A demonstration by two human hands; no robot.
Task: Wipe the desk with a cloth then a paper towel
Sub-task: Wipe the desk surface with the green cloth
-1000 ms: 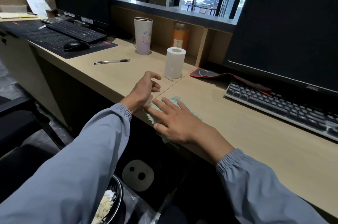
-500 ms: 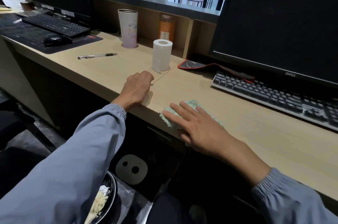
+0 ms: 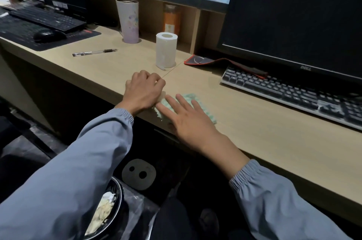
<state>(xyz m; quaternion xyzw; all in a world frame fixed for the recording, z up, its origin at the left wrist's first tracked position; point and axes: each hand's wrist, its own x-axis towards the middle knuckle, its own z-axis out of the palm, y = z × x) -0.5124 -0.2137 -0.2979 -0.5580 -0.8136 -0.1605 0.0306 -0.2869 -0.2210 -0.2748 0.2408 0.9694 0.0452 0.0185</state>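
Cloth [image 3: 197,102] under flat right hand [image 3: 191,120]

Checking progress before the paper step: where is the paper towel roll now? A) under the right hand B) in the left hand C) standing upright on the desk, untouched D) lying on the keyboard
C: the paper towel roll stands upright on the desk, beyond both hands.

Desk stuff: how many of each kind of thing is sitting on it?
Keyboards: 2
Mouse: 1
Pen: 1
Tumbler: 1
Paper roll: 1
Cloth: 1
Total: 7
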